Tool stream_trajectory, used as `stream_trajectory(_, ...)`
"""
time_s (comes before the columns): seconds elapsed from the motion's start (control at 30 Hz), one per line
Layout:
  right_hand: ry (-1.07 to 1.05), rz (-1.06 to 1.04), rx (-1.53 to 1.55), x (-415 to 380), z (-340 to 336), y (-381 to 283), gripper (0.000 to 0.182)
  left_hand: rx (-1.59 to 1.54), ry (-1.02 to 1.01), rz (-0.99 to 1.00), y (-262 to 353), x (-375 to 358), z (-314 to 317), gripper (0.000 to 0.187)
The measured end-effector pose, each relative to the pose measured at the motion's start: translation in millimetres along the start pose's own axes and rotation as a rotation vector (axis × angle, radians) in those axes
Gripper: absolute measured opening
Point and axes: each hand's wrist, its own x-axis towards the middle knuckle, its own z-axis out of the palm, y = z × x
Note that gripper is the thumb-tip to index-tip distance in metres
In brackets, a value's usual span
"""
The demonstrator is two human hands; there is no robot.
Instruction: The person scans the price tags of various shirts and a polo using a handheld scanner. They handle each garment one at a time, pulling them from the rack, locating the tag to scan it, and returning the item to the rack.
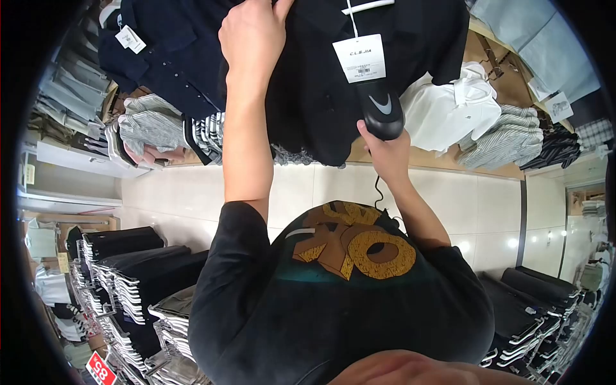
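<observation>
A black shirt (308, 96) hangs spread out in front of me, with a white price tag (359, 58) dangling on a string over it. My right hand (390, 154) is wrapped around a black barcode scanner (382, 112), whose front end meets the tag's lower edge and points at the printed barcode. From the scanner a thin cable (379, 192) runs down toward my body. At the top edge my left hand (252, 35) is closed on the black shirt, its fingertips partly cut off by the frame. A white hanger (369, 7) shows at the shirt's top.
A dark navy shirt (163, 58) with its own tag hangs at left. White shirts (449, 106) and striped shirts (507, 138) hang at right. Behind me, racks carry dark folded trousers (144, 269) on white hangers, near a red sign (101, 368). Pale tiles (321, 186) cover the floor.
</observation>
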Motion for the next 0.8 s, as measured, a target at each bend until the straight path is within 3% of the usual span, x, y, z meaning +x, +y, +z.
stream_trajectory(0.8,0.067,-0.073,-0.121,1.9,40.7,5.9,0.026,-0.056,0.027,0.036,-25.7,4.9,-7.7,0.041)
